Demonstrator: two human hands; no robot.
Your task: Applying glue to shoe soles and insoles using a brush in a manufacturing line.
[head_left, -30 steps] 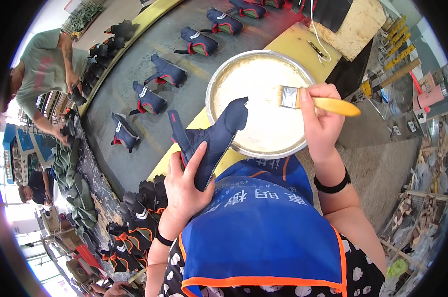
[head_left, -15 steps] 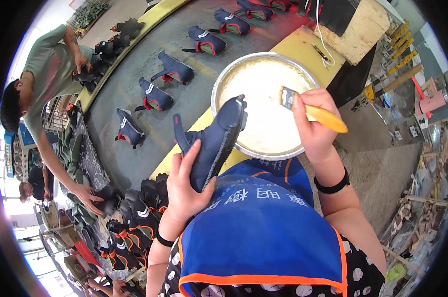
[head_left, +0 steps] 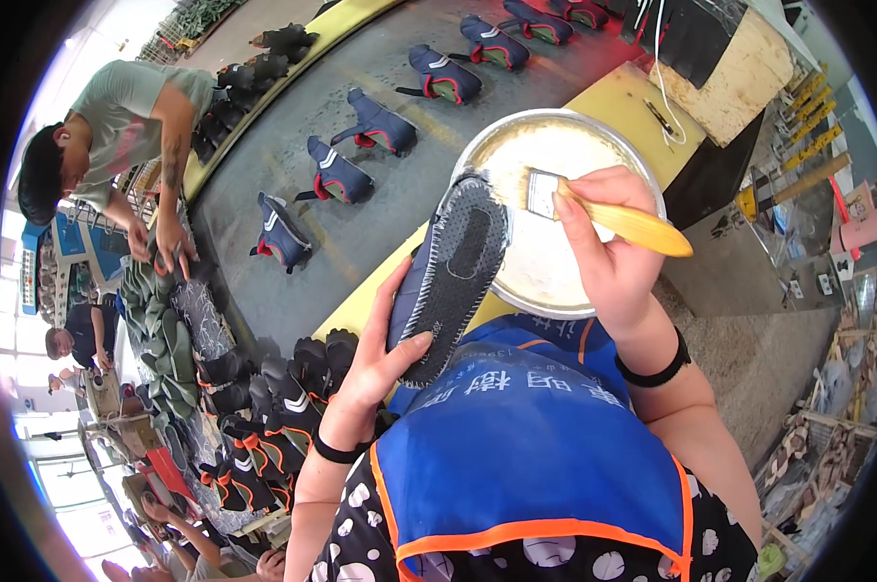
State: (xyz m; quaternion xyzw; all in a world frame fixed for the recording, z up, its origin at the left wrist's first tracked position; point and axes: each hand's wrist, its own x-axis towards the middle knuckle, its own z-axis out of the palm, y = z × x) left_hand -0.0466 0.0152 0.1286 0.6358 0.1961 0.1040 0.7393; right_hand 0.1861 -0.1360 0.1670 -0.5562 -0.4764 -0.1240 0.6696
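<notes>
My left hand (head_left: 380,349) is closed round a dark navy shoe upper (head_left: 458,267), its stitched black underside turned up toward me and its toe pointing away. In my right hand (head_left: 608,238) is a flat paintbrush (head_left: 642,228) with a yellow wooden handle and a metal collar. The brush's pale bristles sit close to the toe edge of the upper; whether they touch it I cannot tell. Below the brush stands a round metal basin (head_left: 656,175) holding creamy white liquid (head_left: 550,257). The toe overlaps the basin's left rim.
Several navy uppers with red trim (head_left: 380,126) stand in a row on the grey conveyor belt (head_left: 254,175). More dark uppers (head_left: 283,398) crowd together at my left. Across the belt a co-worker (head_left: 128,126) bends over green sole-shaped pieces (head_left: 162,330). A yellow ledge (head_left: 613,92) runs behind the basin.
My left hand has rolled the upper from its side to show its underside. The brush has come left toward the toe. The co-worker's two hands have moved together over the green pieces.
</notes>
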